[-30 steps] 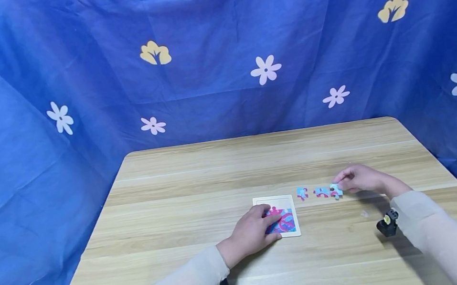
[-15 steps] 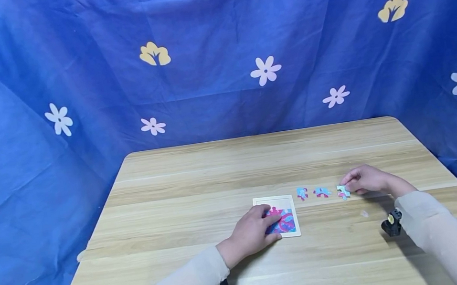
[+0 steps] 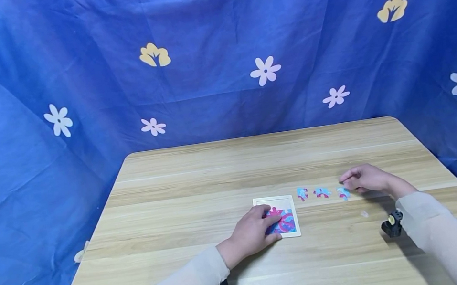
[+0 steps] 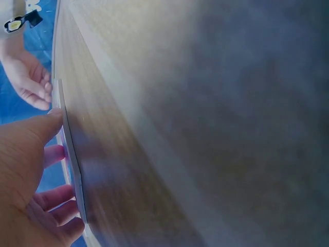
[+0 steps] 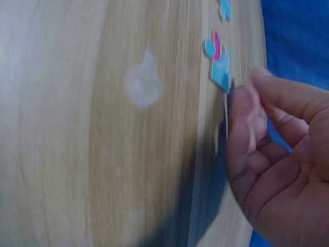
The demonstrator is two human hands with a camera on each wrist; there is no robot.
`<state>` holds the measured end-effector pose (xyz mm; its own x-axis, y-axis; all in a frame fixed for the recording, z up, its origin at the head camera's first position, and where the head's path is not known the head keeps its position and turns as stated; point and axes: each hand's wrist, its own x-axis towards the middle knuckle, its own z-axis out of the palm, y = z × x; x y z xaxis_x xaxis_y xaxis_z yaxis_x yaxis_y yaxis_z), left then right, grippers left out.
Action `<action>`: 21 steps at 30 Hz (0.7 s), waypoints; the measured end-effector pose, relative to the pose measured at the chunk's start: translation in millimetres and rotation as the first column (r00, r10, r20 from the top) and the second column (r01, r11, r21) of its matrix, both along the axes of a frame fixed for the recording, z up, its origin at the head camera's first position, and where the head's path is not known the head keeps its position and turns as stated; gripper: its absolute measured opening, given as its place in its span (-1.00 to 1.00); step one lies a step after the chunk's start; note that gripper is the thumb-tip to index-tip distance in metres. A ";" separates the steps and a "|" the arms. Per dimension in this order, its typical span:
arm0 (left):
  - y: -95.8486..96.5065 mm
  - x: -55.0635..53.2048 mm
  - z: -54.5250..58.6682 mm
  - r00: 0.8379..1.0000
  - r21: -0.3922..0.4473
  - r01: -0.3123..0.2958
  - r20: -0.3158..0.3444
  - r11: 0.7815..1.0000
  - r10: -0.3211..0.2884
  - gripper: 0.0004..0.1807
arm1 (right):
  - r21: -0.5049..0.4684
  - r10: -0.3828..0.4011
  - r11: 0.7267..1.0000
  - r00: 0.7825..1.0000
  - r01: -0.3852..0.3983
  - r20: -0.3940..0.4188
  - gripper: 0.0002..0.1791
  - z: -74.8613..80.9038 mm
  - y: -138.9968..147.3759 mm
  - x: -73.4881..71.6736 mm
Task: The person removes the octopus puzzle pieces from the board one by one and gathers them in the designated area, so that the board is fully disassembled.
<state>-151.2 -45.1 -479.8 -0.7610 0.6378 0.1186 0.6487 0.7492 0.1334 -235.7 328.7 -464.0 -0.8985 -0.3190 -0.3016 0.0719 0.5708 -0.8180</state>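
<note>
A square wooden jigsaw tray (image 3: 272, 199) lies on the table, its near part filled with pink and blue pieces. My left hand (image 3: 250, 228) holds it: the thumb is at the near edge and the fingers reach over the pieces. In the left wrist view, the left hand (image 4: 31, 175) spans the tray's thin edge (image 4: 72, 154). My right hand (image 3: 365, 180) is loosely curled beside a blue and pink jigsaw piece (image 3: 343, 194). The right wrist view shows this piece (image 5: 221, 69) flat on the wood, just beyond the fingertips (image 5: 244, 98), with nothing held.
Two more jigsaw pieces lie in a row between tray and right hand: one piece (image 3: 302, 194) near the tray, another piece (image 3: 322, 192) in the middle. A whitish mark (image 3: 364, 214) shows on the table (image 3: 198, 175). Blue patterned cloth (image 3: 210, 68) surrounds the table.
My right hand has drawn the rightmost jigsaw piece away to the right, apart from the middle one, and let it go flat. The left hand and tray have stayed put.
</note>
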 end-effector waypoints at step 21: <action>-3.3 -2.8 -3.0 0.999 0.025 0.037 -0.034 0.999 -0.036 -0.45 | -0.308 0.068 0.948 0.997 -0.079 -0.046 -0.54 -3.4 -90.8 11.6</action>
<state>-154.0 -48.4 -482.7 -0.7329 0.6613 0.1601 0.6797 0.7219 0.1298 -224.1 238.0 -467.4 -0.8770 -0.4575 -0.1466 0.0075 0.2919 -0.9564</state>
